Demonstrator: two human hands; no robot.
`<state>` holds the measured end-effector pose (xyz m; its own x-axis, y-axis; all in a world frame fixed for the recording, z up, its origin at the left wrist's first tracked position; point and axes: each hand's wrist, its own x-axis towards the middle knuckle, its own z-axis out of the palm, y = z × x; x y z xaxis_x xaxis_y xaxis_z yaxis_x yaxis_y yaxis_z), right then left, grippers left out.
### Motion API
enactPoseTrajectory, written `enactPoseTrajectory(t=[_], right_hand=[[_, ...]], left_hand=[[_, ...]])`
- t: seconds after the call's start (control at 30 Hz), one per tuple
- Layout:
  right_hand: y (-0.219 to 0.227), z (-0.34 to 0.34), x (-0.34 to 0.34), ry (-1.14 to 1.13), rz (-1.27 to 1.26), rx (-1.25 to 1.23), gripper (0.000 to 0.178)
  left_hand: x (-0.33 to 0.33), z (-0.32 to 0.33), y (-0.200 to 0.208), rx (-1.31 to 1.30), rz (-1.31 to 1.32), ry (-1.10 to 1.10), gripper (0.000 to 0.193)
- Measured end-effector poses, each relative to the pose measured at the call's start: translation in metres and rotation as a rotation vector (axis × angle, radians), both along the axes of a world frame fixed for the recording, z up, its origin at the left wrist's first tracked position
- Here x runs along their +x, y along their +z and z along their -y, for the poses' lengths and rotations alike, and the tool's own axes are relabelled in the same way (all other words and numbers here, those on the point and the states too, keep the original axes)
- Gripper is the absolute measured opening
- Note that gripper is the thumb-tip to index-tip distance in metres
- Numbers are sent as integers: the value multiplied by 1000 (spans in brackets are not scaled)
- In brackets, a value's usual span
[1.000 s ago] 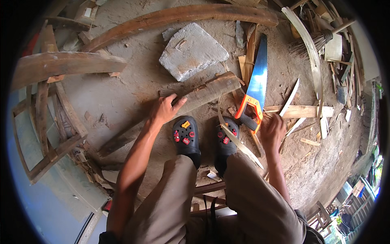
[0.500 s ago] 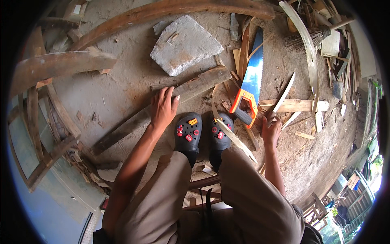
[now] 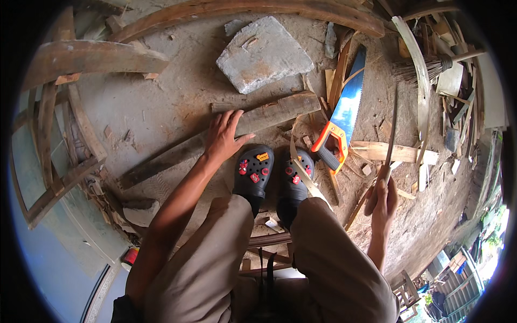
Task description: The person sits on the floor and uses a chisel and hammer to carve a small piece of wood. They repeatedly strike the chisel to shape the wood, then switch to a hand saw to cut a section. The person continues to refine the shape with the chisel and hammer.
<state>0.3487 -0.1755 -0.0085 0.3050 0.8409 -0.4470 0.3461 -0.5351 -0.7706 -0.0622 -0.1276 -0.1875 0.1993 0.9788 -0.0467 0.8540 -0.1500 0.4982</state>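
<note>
A long, weathered wooden beam [image 3: 277, 112] lies slantwise on the dirt in front of my feet. My left hand [image 3: 222, 135] rests on its near side, fingers stretched over the wood and thumb apart. On the right, my right hand [image 3: 383, 199] is closed around the wooden handle of a long knife [image 3: 392, 134]. The blade points away from me and shows nearly edge-on. Between the beam and the knife lies a handsaw [image 3: 347, 105] with a blue blade and an orange and black handle.
A flat grey stone slab [image 3: 264, 54] lies beyond the beam. Curved timber [image 3: 247, 7] spans the far side. A pale wood piece [image 3: 396, 152] and strips lie near the knife. My dark clogs [image 3: 253, 171] stand close to the beam. A stick broom [image 3: 423, 67] lies far right.
My right hand has moved right with the knife, whose blade has swung from slanting to nearly upright in view. My left hand stays on the beam. The whole view has shifted slightly.
</note>
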Motion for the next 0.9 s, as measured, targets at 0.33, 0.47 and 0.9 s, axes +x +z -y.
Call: enactPoseTrajectory(t=[0.33, 0.47, 0.9], right_hand=[[72, -35, -57, 1188, 559, 111, 53], [69, -38, -60, 1188, 607, 200, 55], [72, -51, -73, 1241, 572, 200, 52]], left_hand=[[1, 5, -3, 93, -77, 19, 72], [0, 5, -1, 84, -90, 9, 73], [-2, 6, 0, 54, -93, 11, 71]])
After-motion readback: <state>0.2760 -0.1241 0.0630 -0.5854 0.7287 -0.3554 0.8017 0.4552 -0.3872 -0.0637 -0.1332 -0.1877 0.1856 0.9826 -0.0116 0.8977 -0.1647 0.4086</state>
